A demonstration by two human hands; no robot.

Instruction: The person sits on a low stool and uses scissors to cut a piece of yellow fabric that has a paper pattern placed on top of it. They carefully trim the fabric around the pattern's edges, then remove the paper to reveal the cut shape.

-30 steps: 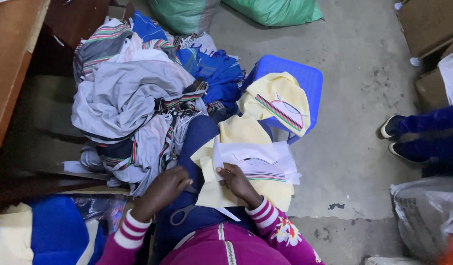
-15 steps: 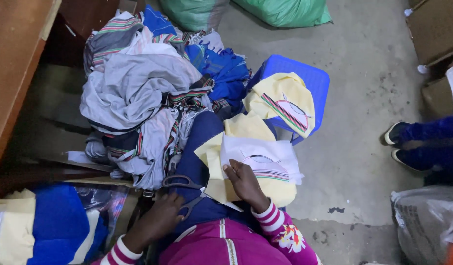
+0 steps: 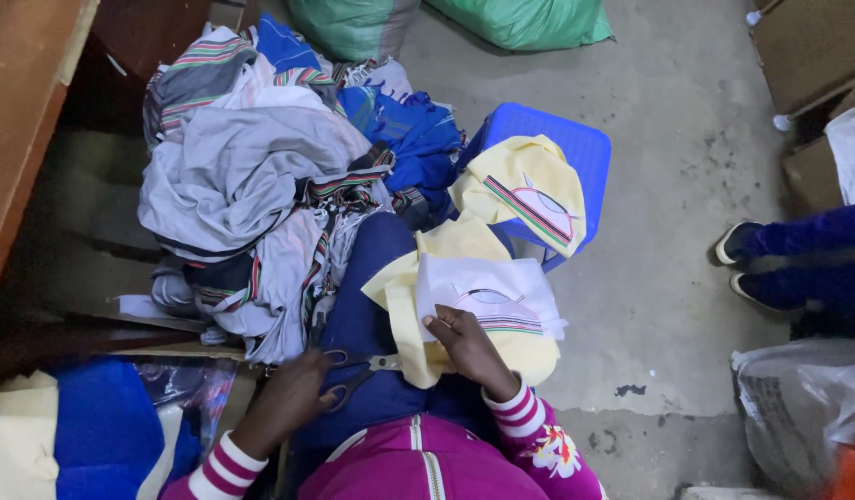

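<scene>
the left hand (image 3: 293,398) grips dark metal scissors (image 3: 353,370) by the handles, and the right hand (image 3: 469,347) presses flat a white printed cloth piece (image 3: 492,296) on the lap, so it lies steady at the blades.

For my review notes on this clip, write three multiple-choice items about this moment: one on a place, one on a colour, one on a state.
1. Where does the pair of scissors lie?
A. on the person's lap beside the yellow cloth
B. on the blue plastic stool
C. on the wooden table

2. What colour is the cloth piece draped over the blue plastic stool?
A. red
B. pale yellow with a striped motif
C. black

3. What is the right hand doing?
A. hanging free in the air
B. gripping a bag
C. pressing on the yellow cloth and white backing on the lap

Answers: 1 A, the scissors rest on the dark blue lap, with the left hand at their handles. 2 B, yellow fabric covers the stool top. 3 C, its fingers rest on the cloth's edge.
</scene>
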